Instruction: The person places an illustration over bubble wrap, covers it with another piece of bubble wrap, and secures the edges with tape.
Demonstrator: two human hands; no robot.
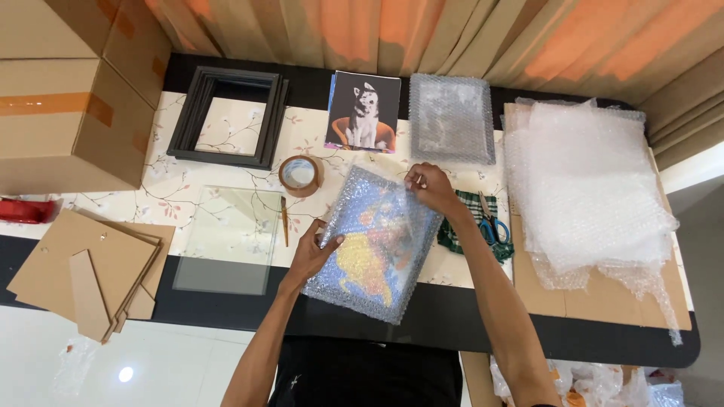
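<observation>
While both hands grasp it, bubble-wrapped picture (375, 245) at frame centre, left hand (313, 252) gripping lower-left edge, right hand (430, 186) pinching top edge, tape roll (300, 175) just upper left.

Bare table shows between the tape roll (300, 175) and glass pane (228, 239); scissors (492, 224) crowd the right.

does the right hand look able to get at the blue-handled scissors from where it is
Probably yes. The blue-handled scissors lie uncovered on a green checked cloth just beside the right forearm, nothing on top. But the right hand is pinching the bubble-wrapped picture and would have to let go.
</observation>
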